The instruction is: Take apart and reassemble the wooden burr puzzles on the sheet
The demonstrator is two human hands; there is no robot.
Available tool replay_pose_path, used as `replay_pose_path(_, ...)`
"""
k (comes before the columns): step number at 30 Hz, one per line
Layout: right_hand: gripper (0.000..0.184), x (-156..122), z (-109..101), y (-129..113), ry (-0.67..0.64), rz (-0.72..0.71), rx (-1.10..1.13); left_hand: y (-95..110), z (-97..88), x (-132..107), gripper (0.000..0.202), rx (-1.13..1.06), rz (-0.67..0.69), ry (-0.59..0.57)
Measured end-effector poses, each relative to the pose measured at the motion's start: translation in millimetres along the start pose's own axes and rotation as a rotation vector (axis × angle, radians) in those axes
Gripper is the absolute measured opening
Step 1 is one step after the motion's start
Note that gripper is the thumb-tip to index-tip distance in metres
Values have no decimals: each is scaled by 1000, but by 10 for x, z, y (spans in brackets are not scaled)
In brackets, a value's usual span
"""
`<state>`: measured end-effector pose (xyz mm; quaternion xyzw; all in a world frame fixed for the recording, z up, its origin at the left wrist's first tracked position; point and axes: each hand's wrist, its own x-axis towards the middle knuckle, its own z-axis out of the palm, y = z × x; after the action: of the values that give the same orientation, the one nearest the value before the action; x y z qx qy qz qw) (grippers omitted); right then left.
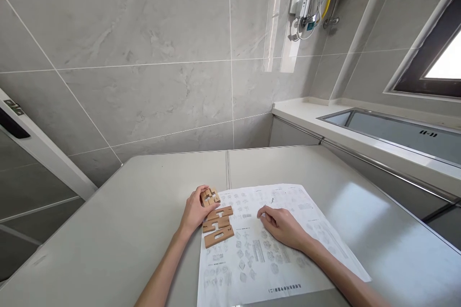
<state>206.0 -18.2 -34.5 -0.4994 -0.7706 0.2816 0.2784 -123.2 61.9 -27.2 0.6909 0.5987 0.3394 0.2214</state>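
My left hand (196, 210) is at the left edge of a large printed sheet (284, 268), its thumb and fingers closed around a small wooden puzzle piece (211, 197) with square notches. Just below that hand, three flat wooden puzzle pieces with cut-out slots lie in a column: the top notched piece (226, 211), the middle notched piece (211, 226) and the lowest slotted piece (212, 241). My right hand (283, 224) rests on the sheet to the right, fingers curled in, with nothing visible in them. Small line drawings cover the paper.
The grey folding table (151, 249) has a seam near its middle. Beyond it stands a tiled wall (144, 48). To the right run a counter (295, 108) and a sink (392, 127). A white-framed door (54, 158) is at the left.
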Motion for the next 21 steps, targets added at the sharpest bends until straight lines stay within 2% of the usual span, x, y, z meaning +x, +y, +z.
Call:
replay_pose_path(10,25,3,-4,6,5,-22,-26,-59,-35,22,71,8,6,-28)
replay_pose_path(21,24,2,19,35,14,-17,-32,-60,-24,68,66,-7,69,-62)
